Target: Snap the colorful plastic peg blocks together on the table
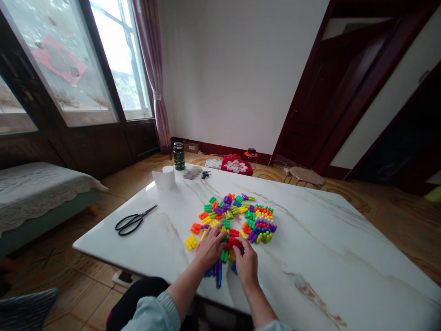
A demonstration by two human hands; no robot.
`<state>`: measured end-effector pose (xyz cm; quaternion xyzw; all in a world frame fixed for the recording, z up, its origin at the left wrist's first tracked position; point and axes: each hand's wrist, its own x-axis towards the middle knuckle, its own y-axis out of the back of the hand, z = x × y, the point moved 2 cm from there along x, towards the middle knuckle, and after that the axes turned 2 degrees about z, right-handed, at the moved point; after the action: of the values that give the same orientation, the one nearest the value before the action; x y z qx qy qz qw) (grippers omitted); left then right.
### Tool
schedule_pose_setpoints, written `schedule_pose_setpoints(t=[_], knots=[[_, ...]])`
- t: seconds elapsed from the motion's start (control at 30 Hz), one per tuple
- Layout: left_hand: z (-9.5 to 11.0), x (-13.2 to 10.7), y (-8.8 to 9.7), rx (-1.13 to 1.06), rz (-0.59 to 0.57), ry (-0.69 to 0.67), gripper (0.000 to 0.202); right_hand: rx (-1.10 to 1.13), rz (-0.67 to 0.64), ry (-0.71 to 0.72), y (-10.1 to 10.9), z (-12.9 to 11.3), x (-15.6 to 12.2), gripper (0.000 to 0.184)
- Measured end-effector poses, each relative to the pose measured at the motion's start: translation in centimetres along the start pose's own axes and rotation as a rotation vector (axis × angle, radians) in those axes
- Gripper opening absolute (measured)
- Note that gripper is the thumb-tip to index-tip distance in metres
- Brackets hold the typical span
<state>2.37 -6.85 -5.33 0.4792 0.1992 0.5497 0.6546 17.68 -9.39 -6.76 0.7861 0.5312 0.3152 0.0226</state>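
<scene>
Bright plastic building pieces [229, 212], shaped like short joined tubes, lie spread near the front of the table. My left hand [211, 247] rests over the near pieces with its fingers stretched out, touching some of them. Close to its right, my right hand [247, 261] has thumb and fingers closed on a red plastic building piece [234, 242]. Green pieces [224, 255] show between the hands, and a long blue piece [219, 275] points toward the near edge. At the right of the spread, several pieces stand joined in coloured rows [263, 221]. The palms hide some pieces.
Black-handled scissors [130, 223] lie at the left of the marble-patterned table [310, 239]. Farther back stand a white paper roll [165, 177] and a dark green flask [178, 156]. A stool [305, 176] is beyond the table, a covered bench [41, 193] at the left.
</scene>
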Motion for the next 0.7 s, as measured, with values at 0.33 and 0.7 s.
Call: schedule_pose_setpoints(t=[0.33, 0.7], knots=[[-0.7, 0.1, -0.7, -0.045, 0.086, -0.001, 0.037, -0.090, 0.347, -0.068, 7.2, 3.8, 1.3, 0.035], [-1.3, 0.0, -1.5, -0.057, 0.134, -0.023, 0.041, -0.260, 0.169, -0.140, 6.0, 6.9, 1.9, 0.042]])
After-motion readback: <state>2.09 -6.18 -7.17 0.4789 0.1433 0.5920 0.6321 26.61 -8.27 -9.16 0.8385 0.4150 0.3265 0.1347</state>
